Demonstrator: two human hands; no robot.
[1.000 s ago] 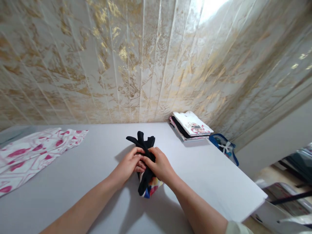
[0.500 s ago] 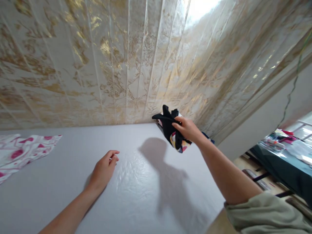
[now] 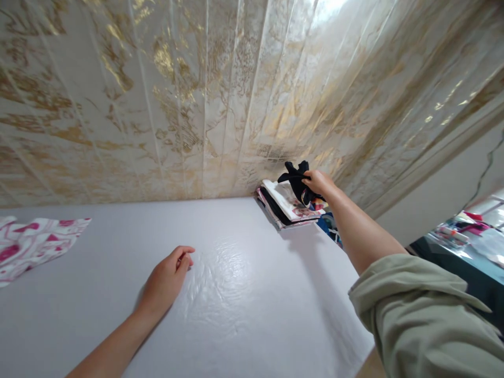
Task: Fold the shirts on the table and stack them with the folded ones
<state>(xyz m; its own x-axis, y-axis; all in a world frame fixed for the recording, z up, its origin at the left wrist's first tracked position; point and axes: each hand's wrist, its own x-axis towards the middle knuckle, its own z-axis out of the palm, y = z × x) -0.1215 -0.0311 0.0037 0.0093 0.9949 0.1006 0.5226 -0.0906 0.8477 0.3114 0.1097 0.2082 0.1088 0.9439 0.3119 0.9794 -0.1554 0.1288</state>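
My right hand (image 3: 318, 181) is closed on a bunched black cloth piece (image 3: 296, 182) with a multicoloured patterned part below. It holds this cloth above a stack of flat folded cloth (image 3: 283, 202) at the back right of the white table (image 3: 220, 294); whether the cloth touches the stack I cannot tell. The stack shows white, black and pink-patterned layers. My left hand (image 3: 167, 275) rests on the table, fingers loosely curled in and nothing visible in them.
A white cloth with pink print (image 3: 43, 244) lies at the table's left. Blue patterned fabric (image 3: 329, 227) shows beside the stack. Behind the table hangs a gold-patterned curtain (image 3: 189, 105). At the far right stands a dark-covered table (image 3: 468, 257) with assorted items.
My right hand has moved right and back with the black cloth, uncovering the folded stack. My left hand has stayed nearly in place.
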